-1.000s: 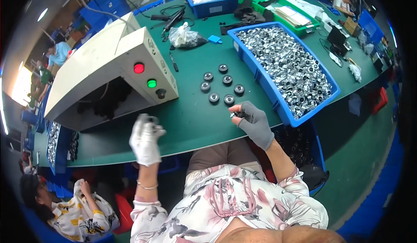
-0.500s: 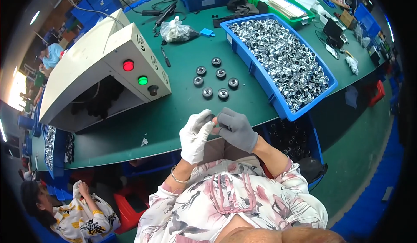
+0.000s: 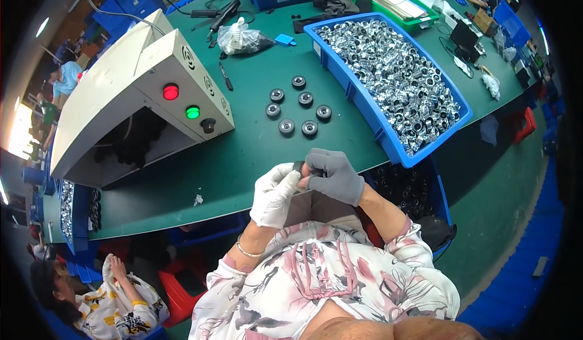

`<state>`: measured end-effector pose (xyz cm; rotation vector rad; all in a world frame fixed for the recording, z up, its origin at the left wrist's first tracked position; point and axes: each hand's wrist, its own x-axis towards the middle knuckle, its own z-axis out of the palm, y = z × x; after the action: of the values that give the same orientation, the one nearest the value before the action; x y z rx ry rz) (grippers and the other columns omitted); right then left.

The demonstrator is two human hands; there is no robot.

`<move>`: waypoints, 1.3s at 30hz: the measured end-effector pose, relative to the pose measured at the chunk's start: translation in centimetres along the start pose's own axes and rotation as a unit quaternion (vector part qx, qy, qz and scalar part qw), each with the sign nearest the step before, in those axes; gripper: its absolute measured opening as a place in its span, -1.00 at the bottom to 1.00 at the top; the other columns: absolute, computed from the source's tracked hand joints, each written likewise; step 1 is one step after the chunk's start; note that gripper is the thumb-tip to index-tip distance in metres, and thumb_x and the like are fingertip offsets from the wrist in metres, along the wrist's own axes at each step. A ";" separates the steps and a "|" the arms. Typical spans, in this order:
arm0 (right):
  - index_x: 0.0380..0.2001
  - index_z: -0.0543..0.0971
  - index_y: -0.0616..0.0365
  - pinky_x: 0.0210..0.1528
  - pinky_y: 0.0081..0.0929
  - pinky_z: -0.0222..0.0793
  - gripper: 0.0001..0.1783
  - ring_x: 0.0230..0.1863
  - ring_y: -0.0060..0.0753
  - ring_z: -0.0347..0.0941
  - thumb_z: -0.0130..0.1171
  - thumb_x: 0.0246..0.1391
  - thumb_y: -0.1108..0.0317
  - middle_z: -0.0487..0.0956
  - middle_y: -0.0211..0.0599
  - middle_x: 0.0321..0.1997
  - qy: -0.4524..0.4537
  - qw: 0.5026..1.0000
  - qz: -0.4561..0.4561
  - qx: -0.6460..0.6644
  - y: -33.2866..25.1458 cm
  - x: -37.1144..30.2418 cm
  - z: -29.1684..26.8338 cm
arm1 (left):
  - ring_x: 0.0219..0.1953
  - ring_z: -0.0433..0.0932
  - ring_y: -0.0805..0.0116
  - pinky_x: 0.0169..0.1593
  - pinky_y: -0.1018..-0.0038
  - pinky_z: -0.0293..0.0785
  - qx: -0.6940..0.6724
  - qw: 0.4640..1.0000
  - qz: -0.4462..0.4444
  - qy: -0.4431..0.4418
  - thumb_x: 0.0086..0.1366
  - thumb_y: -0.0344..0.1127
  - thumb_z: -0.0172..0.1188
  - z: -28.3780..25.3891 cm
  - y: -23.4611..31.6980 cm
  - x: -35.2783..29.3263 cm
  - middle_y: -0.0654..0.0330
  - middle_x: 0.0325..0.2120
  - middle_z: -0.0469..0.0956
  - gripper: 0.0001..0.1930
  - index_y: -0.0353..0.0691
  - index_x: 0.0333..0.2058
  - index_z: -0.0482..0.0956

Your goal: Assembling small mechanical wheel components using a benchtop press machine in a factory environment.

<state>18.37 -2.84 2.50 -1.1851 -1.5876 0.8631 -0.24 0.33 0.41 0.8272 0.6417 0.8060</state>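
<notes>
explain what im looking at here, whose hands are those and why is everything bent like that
This picture comes from a wide-angle camera worn on a person's head, looking down at their own hands. That lens bends straight edges near the rim, so the table only looks curved.

The two hands belong to the wearer. The left hand wears a white glove, the right hand a grey one. Together they pinch a small dark round part just over the near edge of the green table.

On the table lie six similar dark round parts in a loose group. To the right is a blue bin heaped with shiny metal pieces. To the left stands a beige machine with a red light and a green light. A black pen and a clear plastic bag lie further back.

Another person sits at lower left.
</notes>
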 end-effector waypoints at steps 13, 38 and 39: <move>-0.20 0.57 0.22 -0.46 -0.71 0.21 -0.78 -0.46 -0.80 0.33 0.29 0.14 0.34 0.42 -0.61 -0.48 0.067 0.983 0.122 0.115 -1.2 0.2 -1.7 | -0.05 0.52 0.45 0.07 0.50 0.47 0.081 0.980 0.179 0.002 0.37 -0.48 0.20 0.9 0.6 1.6 0.16 -0.06 0.55 -0.66 -0.39 0.09 0.45; -0.50 0.51 0.18 -0.43 -0.66 0.14 -0.77 -0.47 -0.77 0.20 0.32 0.09 0.31 0.40 -0.58 -0.53 0.044 0.975 0.177 0.130 0.5 -1.4 0.4 | -0.15 0.61 0.00 -0.10 0.32 0.57 0.525 0.782 0.321 -0.100 -0.09 -0.63 0.38 1.2 2.5 1.7 -0.02 -0.13 0.57 -0.42 -0.26 0.01 0.55; -0.50 0.51 0.18 -0.43 -0.66 0.14 -0.77 -0.47 -0.77 0.20 0.32 0.09 0.31 0.40 -0.58 -0.53 0.046 0.975 0.177 0.130 0.4 -1.3 0.3 | -0.13 0.60 -0.07 -0.09 0.27 0.56 0.513 0.791 0.320 -0.093 -0.09 -0.58 0.39 1.0 2.2 1.8 -0.03 -0.13 0.57 -0.42 -0.24 0.01 0.54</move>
<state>18.33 -3.93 1.73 -1.3144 -1.1632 1.1876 0.65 2.35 2.41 2.1881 0.6042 0.9402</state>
